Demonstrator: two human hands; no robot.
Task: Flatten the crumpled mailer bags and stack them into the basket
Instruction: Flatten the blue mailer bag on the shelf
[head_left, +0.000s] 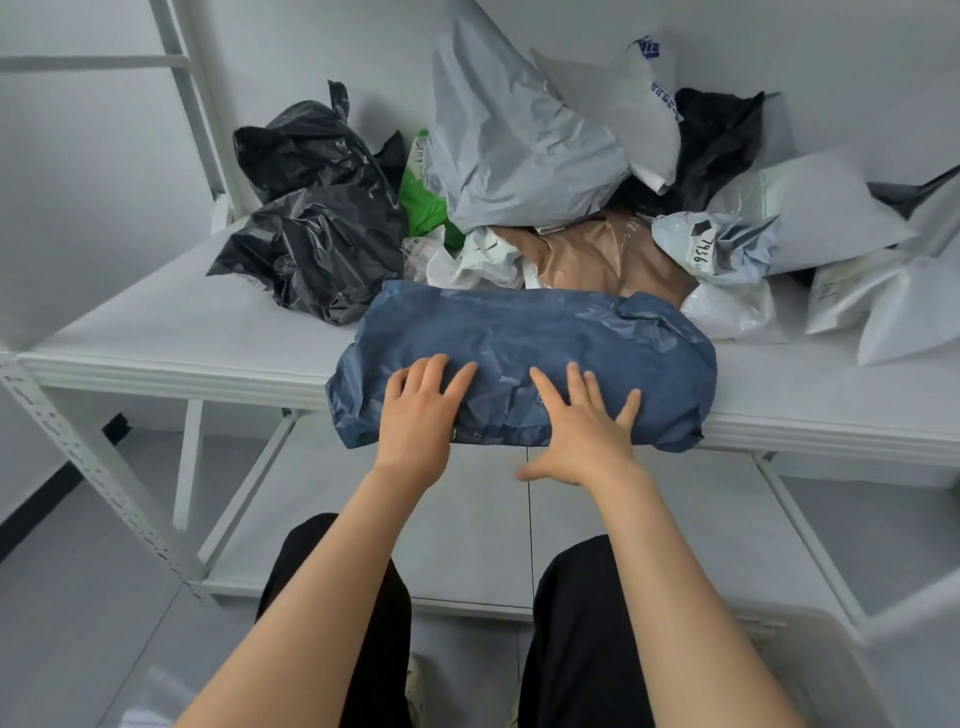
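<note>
Black bags (311, 228) lie at the left of the shelf (156, 332). The left hand (421, 410) and right hand (582, 421), fingers straight and spread, press the blue mailer bag (545, 338) at the shelf's front edge, covering part of its near edge. White bags (883, 301) are cut off on the right.

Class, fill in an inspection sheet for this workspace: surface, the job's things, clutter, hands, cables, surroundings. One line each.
Surface: white shelf top, bare at its left front.
Job's things: blue mailer bag lies wrinkled at the front edge, slightly overhanging it; behind it are black bags, a grey mailer, a green bag, a brown mailer and white mailers, all crumpled; basket not in view.
Clutter: nothing seen.
Hands: left hand and right hand press flat on the blue mailer bag, fingers spread.
Cables: nothing seen.
Surroundings: lower shelf beneath, perforated white post, plain wall.
</note>
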